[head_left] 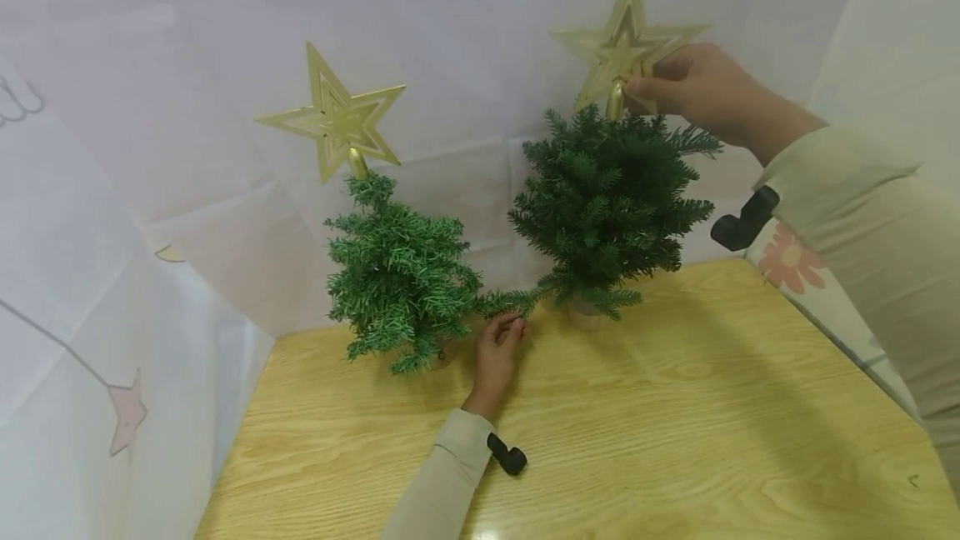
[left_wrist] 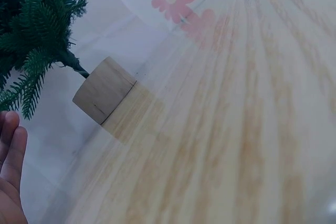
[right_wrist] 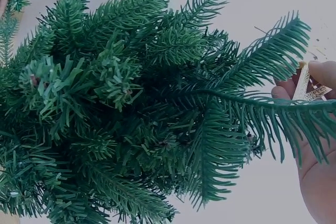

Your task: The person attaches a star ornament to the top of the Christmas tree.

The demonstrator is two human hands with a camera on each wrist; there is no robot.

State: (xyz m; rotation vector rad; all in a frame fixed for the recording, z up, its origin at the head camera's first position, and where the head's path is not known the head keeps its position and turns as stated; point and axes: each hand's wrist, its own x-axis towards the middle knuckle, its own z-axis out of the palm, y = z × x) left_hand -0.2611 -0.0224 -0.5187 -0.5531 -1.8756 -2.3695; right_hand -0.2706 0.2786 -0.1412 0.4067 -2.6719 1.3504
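Note:
My right hand (head_left: 705,94) pinches a gold star tree topper (head_left: 626,44) low on one side, by the tube at its base. That star stands over the top of the darker green artificial Christmas tree (head_left: 607,198); in the right wrist view branches (right_wrist: 210,98) partly cover the hand. My left hand (head_left: 497,357) is low between the two trees, fingertips right at a low branch (head_left: 517,300). In the left wrist view its fingers (left_wrist: 18,150) look fairly straight, below the needles. A lighter green tree (head_left: 405,273) on the left carries another gold star (head_left: 341,119).
Both trees stand near the back of a wood-grain table (head_left: 600,432). The darker tree has a round wooden base (left_wrist: 105,90). A pale cloth (head_left: 225,65) hangs behind and along the sides, printed with a pink star (head_left: 127,413) and a flower (head_left: 791,258).

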